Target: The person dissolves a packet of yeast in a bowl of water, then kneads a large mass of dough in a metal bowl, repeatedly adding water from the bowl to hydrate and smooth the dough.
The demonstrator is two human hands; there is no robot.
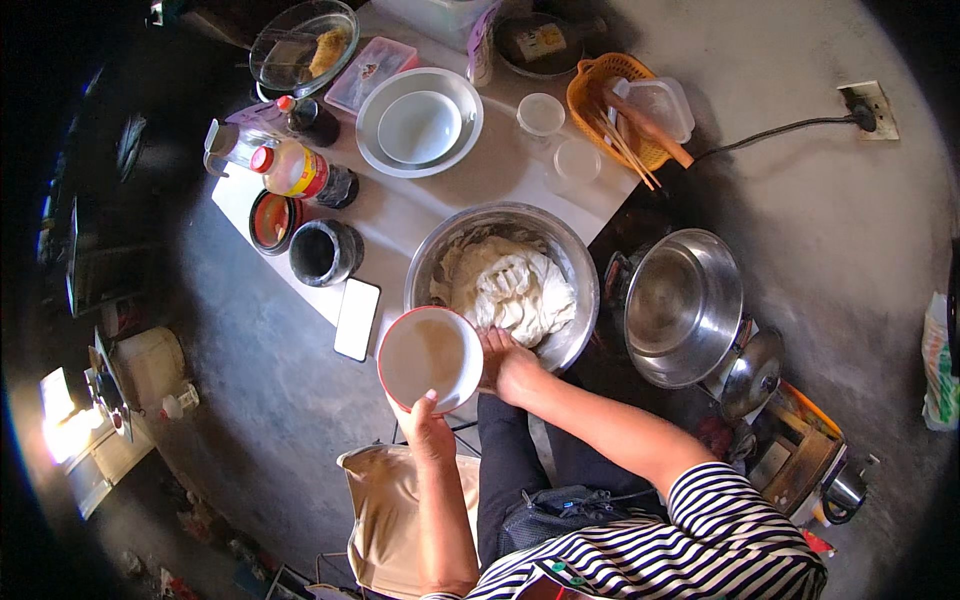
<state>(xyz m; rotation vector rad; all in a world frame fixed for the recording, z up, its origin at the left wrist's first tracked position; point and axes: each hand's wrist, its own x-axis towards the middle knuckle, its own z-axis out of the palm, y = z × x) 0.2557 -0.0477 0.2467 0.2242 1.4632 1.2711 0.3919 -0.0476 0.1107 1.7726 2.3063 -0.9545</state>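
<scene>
White dough (517, 289) with a lumpy, folded surface fills much of a large stainless steel bowl (586, 300) at the near edge of the table. My left hand (429, 431) grips a red-rimmed bowl (420, 360) by its near rim, thumb over the edge; it holds cloudy liquid and overlaps the steel bowl's lower left rim. My right hand (510, 364) is at the steel bowl's near side, its fingers at the lower edge of the dough. The fingertips are partly hidden, and whether they grip any dough is unclear.
Left on the white table (405, 225) are a phone (357, 319), a dark stone mortar (322, 253) and sauce bottles (300, 174). Nested basins (420, 124) stand beyond, an orange basket (592, 90) at back right. An empty steel pot (682, 307) is to the right.
</scene>
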